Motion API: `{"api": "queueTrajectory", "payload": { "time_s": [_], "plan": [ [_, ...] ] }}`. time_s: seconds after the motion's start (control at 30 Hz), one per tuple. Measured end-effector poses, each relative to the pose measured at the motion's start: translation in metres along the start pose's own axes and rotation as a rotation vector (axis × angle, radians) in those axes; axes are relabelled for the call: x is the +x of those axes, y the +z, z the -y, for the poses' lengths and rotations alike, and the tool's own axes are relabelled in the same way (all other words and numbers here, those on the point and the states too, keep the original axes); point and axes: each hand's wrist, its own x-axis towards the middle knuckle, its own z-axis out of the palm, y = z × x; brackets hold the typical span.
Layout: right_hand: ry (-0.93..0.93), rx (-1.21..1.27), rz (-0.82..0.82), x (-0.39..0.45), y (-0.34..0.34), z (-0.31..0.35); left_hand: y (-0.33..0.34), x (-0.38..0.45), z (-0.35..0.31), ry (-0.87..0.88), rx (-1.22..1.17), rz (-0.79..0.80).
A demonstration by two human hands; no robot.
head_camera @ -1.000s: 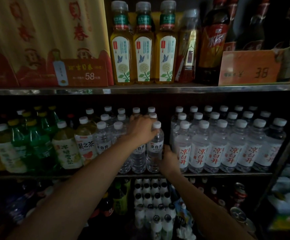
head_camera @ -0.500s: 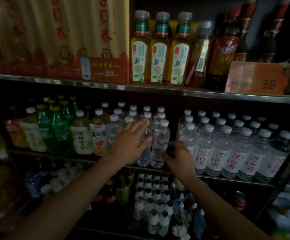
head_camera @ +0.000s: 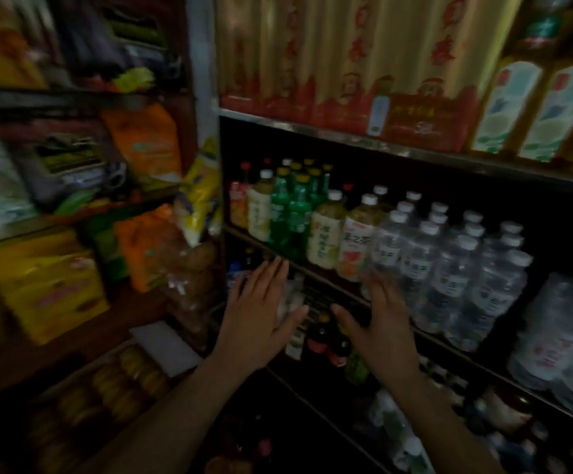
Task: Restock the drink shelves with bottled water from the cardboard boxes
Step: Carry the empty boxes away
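Rows of clear water bottles (head_camera: 449, 268) with white caps stand on the middle shelf (head_camera: 312, 268) at the right. My left hand (head_camera: 261, 313) is spread flat, fingers apart, in front of the shelf edge and below the green bottles. Apart from it, my right hand (head_camera: 377, 323) is also spread with nothing in it, just below and left of the nearest water bottles. Neither hand touches a bottle. No cardboard box is in view. The picture is blurred by motion.
Green soda bottles (head_camera: 295, 213) and tea bottles (head_camera: 326, 230) stand left of the water. Yellow gift boxes (head_camera: 329, 56) fill the upper shelf. Snack bags (head_camera: 148, 145) and packets crowd a rack at left. Dark bottles (head_camera: 326, 340) sit on the lower shelf.
Both hands have left the water bottles and drawn back and down, now spread and holding nothing. My view has swung left, bringing the snack rack into sight.
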Motion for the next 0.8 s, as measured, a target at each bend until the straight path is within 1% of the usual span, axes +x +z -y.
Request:
{"api": "queueTrajectory", "payload": {
  "time_s": [0.2,0.37,0.47,0.53,0.67,0.8],
  "plan": [
    [-0.157,0.228,0.251,-0.009,0.071,0.108,-0.053,-0.108,0.104,-0.330,0.104,-0.077],
    [-0.274,0.357,0.393,-0.032,0.128,0.222,-0.114,-0.216,0.182,-0.652,0.199,-0.160],
    [-0.341,0.465,0.446,-0.054,0.156,0.287,-0.150,-0.280,0.220,-0.787,0.233,-0.189],
    [-0.371,0.491,0.489,-0.074,0.173,0.325,-0.170,-0.318,0.241,-0.866,0.246,-0.216],
    [-0.360,0.481,0.557,-0.118,0.209,0.383,-0.192,-0.385,0.279,-0.982,0.239,-0.226],
    [-0.278,0.464,0.615,-0.161,0.252,0.409,-0.183,-0.440,0.317,-1.078,0.126,-0.181]
  ]
}}
